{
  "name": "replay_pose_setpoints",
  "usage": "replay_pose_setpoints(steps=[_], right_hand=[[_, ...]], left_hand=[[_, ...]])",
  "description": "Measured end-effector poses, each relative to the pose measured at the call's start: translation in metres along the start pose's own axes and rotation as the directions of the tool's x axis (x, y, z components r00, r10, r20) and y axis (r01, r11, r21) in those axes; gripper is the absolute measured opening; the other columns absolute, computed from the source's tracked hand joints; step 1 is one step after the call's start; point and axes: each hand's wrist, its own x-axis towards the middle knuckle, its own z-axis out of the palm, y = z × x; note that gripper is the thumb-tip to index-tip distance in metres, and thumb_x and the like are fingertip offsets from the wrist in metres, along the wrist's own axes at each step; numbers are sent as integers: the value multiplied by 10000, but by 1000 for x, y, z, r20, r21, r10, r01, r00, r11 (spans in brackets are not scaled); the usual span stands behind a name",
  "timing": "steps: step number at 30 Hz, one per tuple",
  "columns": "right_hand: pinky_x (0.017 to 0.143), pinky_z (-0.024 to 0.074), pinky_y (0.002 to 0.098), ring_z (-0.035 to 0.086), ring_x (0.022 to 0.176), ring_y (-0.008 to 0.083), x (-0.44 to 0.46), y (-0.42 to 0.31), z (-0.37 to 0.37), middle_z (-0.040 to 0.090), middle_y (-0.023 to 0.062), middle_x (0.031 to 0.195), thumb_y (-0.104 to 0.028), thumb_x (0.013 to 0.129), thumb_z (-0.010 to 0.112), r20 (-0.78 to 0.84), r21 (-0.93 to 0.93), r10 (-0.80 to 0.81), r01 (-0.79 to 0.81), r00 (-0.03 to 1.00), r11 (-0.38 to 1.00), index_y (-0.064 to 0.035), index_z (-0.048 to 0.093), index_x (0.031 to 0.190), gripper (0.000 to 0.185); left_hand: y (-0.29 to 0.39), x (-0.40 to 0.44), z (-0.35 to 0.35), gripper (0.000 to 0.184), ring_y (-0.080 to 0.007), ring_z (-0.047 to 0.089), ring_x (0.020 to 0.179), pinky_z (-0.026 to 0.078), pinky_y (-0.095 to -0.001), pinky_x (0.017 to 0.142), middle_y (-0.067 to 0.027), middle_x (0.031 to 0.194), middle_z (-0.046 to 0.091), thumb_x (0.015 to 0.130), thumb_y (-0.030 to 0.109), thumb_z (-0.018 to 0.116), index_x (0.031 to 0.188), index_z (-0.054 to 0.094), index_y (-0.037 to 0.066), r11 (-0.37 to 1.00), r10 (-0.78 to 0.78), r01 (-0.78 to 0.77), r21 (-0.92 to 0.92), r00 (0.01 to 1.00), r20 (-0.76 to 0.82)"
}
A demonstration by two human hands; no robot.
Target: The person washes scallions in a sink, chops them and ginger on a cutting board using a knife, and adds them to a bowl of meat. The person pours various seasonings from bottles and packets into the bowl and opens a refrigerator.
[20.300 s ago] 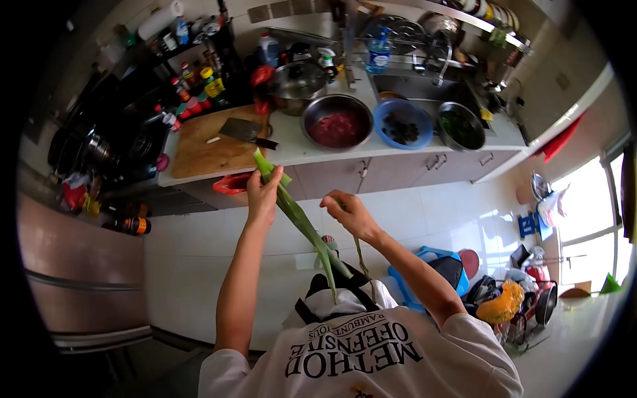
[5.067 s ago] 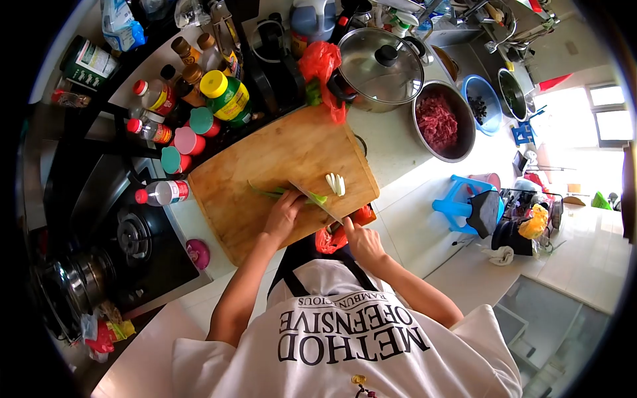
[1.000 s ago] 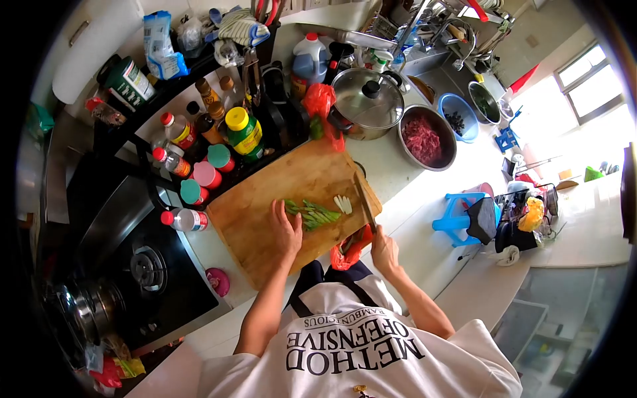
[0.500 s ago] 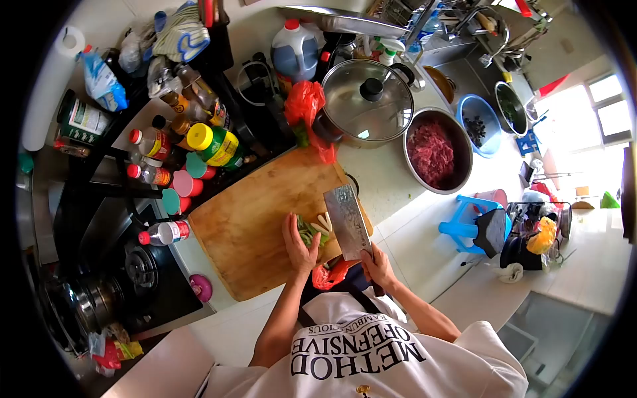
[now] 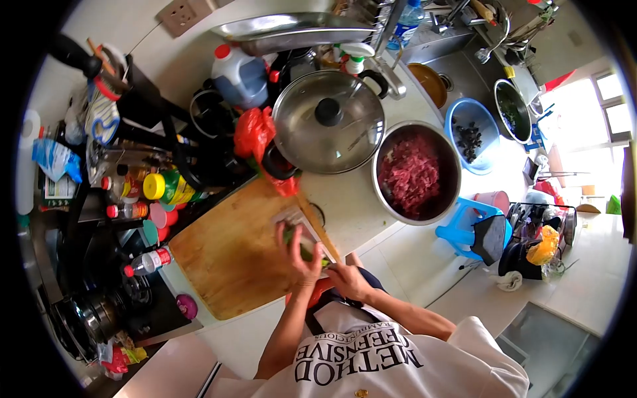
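The cleaver (image 5: 295, 215) lies nearly flat, low over the right side of the wooden cutting board (image 5: 225, 245). My right hand (image 5: 352, 282) is closed around its handle end, near the board's front right corner. Cut green vegetable pieces (image 5: 306, 252) sit against the blade, partly covered by my fingers. My left hand (image 5: 302, 265) is curled over these pieces and presses them to the blade. Motion blurs the fingertips, and I cannot tell whether the blade touches the board.
A lidded pot (image 5: 328, 142) and a metal bowl of raw meat (image 5: 417, 169) stand beyond the board. A red plastic bag (image 5: 254, 132) hangs by the pot. Bottles and jars crowd the left, near the stove (image 5: 136, 292). At right are a blue basin (image 5: 488, 149) and blue stool (image 5: 464, 225).
The cleaver has turned from raised upright to nearly flat, moving left under the green pieces. Both hands have come closer together, and the left now gathers the pieces. The view has shifted.
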Motion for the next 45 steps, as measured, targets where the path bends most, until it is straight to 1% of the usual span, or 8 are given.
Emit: replay_pose_setpoints(steps=[3, 7, 10, 13, 17, 21, 29, 45], right_hand=[[473, 467, 338, 548, 463, 175, -21, -39, -75, 554, 67, 548, -114, 988, 498, -159, 79, 387, -379, 908, 922, -21, 529, 1017, 102], [390, 410, 274, 492, 425, 94, -46, -70, -161, 524, 27, 562, -121, 997, 489, -469, 203, 424, -373, 775, 906, -24, 496, 967, 102], [404, 421, 302, 516, 419, 166, -63, -69, -205, 543, 70, 575, -108, 984, 505, -567, 103, 383, -398, 729, 912, 0, 510, 1018, 114], [520, 447, 421, 595, 579, 351, -74, -73, -237, 607, 161, 697, -36, 880, 570, -575, -608, -9, -420, 818, 674, -55, 578, 1125, 245], [580, 440, 409, 586, 644, 272, -84, -74, -274, 564, 81, 732, -34, 711, 662, -403, -851, -105, -330, 909, 409, -103, 607, 1195, 492], [621, 457, 375, 584, 691, 207, -82, -74, -287, 542, 26, 721, -93, 742, 662, -232, -940, -149, -183, 961, 287, -107, 617, 1205, 465], [587, 489, 371, 618, 653, 215, -78, -78, -295, 594, 22, 723, -75, 648, 693, -197, -872, -122, -116, 973, 476, -97, 644, 1135, 489], [473, 442, 360, 550, 523, 212, -61, -57, -291, 535, 20, 628, -98, 550, 660, -237, -737, -182, -55, 954, 673, -93, 662, 1094, 544]], left_hand=[[64, 42, 73, 397, -434, 359, 1350, 324, -536, 1091, -186, 1410, 455, 840, 234, 687, 1203, 645, 77, 958, 173, -155, -240, 983, 57], [115, 78, 165, 298, -393, 446, 1307, 367, -481, 1067, -176, 1302, 573, 855, 78, 632, 1145, 688, 37, 839, 275, -168, -518, 952, 137], [110, 84, 213, 297, -389, 370, 1354, 289, -483, 1111, -152, 1380, 503, 913, 107, 600, 1201, 649, 58, 971, 230, -193, -140, 914, 334], [119, 94, 211, 293, -356, 398, 1334, 322, -445, 1092, -152, 1375, 495, 932, 74, 568, 1222, 610, 60, 962, 153, -90, -257, 960, 236], [153, 122, 171, 160, -322, 568, 1095, 430, -427, 971, -99, 1118, 630, 898, 63, 614, 1055, 636, 45, 922, 166, -109, -372, 979, 123], [166, 118, 190, 176, -270, 598, 1123, 457, -381, 983, -129, 1150, 665, 842, 159, 698, 953, 704, 23, 892, 451, -178, -416, 429, 783], [133, 235, 148, 94, -295, 600, 1040, 478, -410, 908, -104, 998, 655, 816, 26, 661, 909, 666, 37, 932, 361, -342, -119, 909, 209], [-16, 422, 211, 340, -450, 537, 1151, 428, -473, 987, -342, 1151, 584, 852, 61, 471, 1128, 606, -83, 813, -128, -297, 500, 747, 652]])
